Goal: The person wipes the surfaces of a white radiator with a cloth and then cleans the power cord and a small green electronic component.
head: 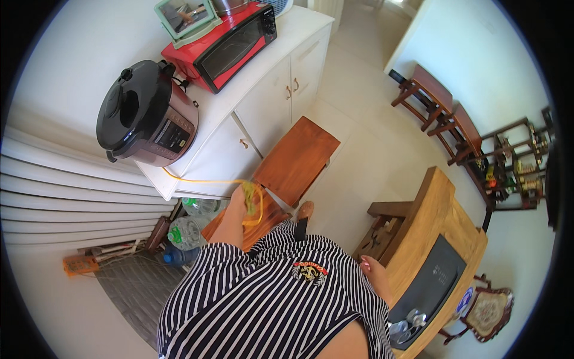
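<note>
My left hand point(242, 202) is low over a wooden bench, closed around a yellow cord point(204, 181) and something yellow-green and blurred point(250, 199). The cord loops below the hand and runs up to the corner of a white cabinet point(215, 155), by the electric pressure cooker point(148, 116). My right hand point(370, 265) hangs beside the wooden tea table point(394, 269); its fingers are partly curled, and whether it holds anything is unclear. Two reddish-brown wooden benches, the far one point(298, 159) and the near one point(264, 220), stand along the cabinet.
A red toaster oven point(224, 49) with a mirror point(184, 18) on top stands on the cabinet. Large plastic bottles point(186, 233) are on the floor beside the near bench. An orange power strip point(80, 265) lies at the left. Wooden stools point(430, 87) line the far wall.
</note>
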A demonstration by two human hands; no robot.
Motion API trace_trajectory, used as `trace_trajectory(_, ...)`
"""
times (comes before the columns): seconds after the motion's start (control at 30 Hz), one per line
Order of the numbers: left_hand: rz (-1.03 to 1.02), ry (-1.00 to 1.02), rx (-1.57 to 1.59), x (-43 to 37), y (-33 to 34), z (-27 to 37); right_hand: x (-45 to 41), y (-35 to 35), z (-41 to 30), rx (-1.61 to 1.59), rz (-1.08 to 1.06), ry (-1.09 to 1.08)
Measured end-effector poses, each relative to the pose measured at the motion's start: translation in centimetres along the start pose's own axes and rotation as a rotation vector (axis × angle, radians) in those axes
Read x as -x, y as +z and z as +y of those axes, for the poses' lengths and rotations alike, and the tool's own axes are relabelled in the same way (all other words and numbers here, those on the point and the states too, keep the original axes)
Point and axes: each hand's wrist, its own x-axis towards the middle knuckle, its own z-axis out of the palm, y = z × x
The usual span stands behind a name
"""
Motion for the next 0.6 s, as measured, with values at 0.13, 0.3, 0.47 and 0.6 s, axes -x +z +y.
trace_trajectory(0.13,-0.009,-0.058,0.125,-1.3,10.7,5.4,-6.7,-4.1,0.2,0.058,0.113,-0.054)
trace_trajectory(0.3,0.015,0.047,0.008,-1.7,14.8,7.5,-14.1,-8.5,-0.3,0.014,-0.049,-0.09)
trace_trajectory(0.47,0.127,0.065,-0.122,1.4,16.1,3.3,-23.1,-14.4,2.5,0.074,-0.263,-0.28)
trace_trajectory(0.6,0.377,0.021,0.09,5.4,12.9,-3.9,-30.6,-21.2,0.5,0.271,-0.251,-0.318)
